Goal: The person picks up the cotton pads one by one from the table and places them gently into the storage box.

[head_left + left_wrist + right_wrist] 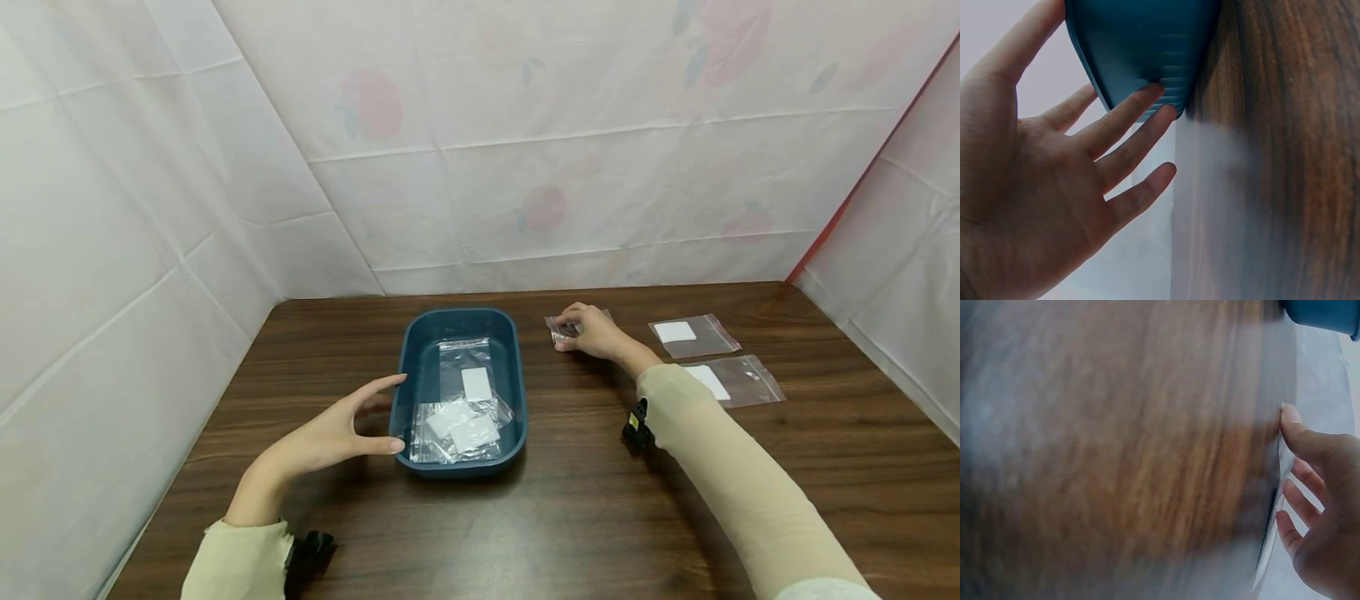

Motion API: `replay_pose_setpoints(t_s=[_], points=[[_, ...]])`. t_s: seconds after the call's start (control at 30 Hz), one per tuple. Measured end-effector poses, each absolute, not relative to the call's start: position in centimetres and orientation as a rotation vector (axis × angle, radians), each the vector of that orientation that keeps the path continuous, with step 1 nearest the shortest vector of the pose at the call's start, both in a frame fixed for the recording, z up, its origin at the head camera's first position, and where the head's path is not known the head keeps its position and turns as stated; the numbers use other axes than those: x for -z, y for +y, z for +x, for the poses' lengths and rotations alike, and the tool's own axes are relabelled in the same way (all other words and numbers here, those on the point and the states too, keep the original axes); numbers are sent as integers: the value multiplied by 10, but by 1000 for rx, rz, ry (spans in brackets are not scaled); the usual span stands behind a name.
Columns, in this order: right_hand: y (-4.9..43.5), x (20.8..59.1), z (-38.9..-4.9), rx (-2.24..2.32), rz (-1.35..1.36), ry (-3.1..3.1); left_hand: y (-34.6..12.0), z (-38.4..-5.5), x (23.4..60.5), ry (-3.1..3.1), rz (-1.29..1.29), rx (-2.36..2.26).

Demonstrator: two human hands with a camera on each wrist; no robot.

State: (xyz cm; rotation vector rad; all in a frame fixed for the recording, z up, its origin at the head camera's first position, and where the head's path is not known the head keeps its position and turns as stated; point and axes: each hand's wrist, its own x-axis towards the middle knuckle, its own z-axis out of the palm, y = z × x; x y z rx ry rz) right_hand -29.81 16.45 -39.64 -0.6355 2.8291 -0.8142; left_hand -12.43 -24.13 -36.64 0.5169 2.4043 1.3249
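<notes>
A blue rectangular bin [457,471] stands on the table, holding several clear zip bags [467,356] with white cards [476,384] in them. At its left wall, my left hand [341,429] spreads thumb and fingers, the fingertips at the rim and side. In the left wrist view, straight fingers lie along the outside of the bin [1129,44]. Right of the bin, my right hand [596,333] touches a small clear zip bag [553,332] lying on the table, thumb and fingers apart. The hand hides much of that bag.
Two more clear zip bags, an upper one [708,335] and a lower one [750,382], lie at the right, each with a white card. The lower one is partly behind my right sleeve [720,450]. White patterned cloth [480,208] hangs behind the wooden table [570,517].
</notes>
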Motion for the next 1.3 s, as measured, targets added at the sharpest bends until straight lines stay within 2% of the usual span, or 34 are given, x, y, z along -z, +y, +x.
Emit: replay_pose_setpoints(t_s=[0.6,1.3], points=[[162,388,-295,751,-611,2915,-241,-124,363,2407,491,-1315],[166,375,-283,933,-532,3012,-242,-124,366,2419,501,-1304]])
